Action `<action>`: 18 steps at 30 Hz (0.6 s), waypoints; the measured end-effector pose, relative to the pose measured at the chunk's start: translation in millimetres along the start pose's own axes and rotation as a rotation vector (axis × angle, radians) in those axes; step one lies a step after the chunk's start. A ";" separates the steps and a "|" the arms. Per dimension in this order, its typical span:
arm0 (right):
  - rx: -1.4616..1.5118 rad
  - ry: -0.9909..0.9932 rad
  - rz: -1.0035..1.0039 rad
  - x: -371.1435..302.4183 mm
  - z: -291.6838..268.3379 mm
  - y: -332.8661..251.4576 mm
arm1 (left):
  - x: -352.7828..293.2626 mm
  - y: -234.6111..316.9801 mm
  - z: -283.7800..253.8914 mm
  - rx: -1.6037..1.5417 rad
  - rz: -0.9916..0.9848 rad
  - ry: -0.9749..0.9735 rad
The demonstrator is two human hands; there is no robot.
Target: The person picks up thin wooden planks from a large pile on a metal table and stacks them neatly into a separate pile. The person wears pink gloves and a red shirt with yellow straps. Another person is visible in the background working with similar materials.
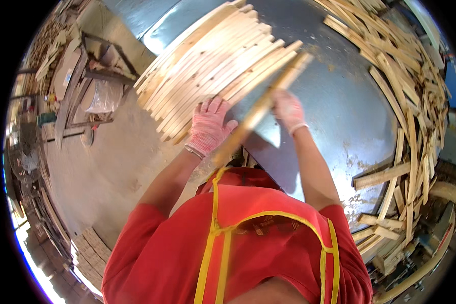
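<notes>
A row of pale wooden strips point(202, 63) lies side by side on the metal table point(339, 116), their near ends jutting past its left edge. My left hand point(210, 124), in a pinkish-white work glove, rests with fingers spread on the near ends of the strips. In my gloved right hand point(288, 109) is a single wooden strip point(266, 104), gripped near its middle and slanting from near left to far right. This strip is blurred by motion and stands apart from the row, to its right. Part of my right fingers is hidden behind it.
A large tangled heap of wooden offcuts point(410, 101) runs along the right side. At the left stands a frame cart point(93, 81) with a plastic bag point(105, 96) in it. Concrete floor point(106, 162) lies below. Stacked wood point(93, 248) sits at the lower left.
</notes>
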State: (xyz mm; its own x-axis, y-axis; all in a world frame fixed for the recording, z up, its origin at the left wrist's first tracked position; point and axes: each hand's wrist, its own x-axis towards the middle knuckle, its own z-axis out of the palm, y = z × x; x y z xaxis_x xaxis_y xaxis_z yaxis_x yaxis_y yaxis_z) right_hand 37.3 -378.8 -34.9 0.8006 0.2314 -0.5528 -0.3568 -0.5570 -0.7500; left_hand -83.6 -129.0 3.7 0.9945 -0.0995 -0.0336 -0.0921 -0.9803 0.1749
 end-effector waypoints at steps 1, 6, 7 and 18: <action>0.033 -0.012 -0.186 10.9 7.3 13.5 | 4.6 7.7 -1.5 0.047 0.033 0.009; -0.016 0.381 -0.298 -43.7 -81.6 11.9 | -21.8 -20.6 46.2 0.868 0.150 0.119; -0.067 0.572 -0.211 -61.1 -120.7 35.6 | -15.5 -8.5 33.3 0.423 -0.012 -0.068; 0.655 1.271 0.151 -227.1 -214.4 260.2 | 3.6 5.4 -9.4 0.192 -0.126 -0.108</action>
State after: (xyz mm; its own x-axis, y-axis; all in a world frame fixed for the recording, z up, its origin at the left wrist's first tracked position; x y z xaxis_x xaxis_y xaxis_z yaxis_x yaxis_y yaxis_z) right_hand -134.1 -747.3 -26.6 0.4903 -0.8460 -0.2094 -0.3487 0.0297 -0.9367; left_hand -80.1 -133.1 13.8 0.9886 0.0180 -0.1498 0.0141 -0.9995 -0.0273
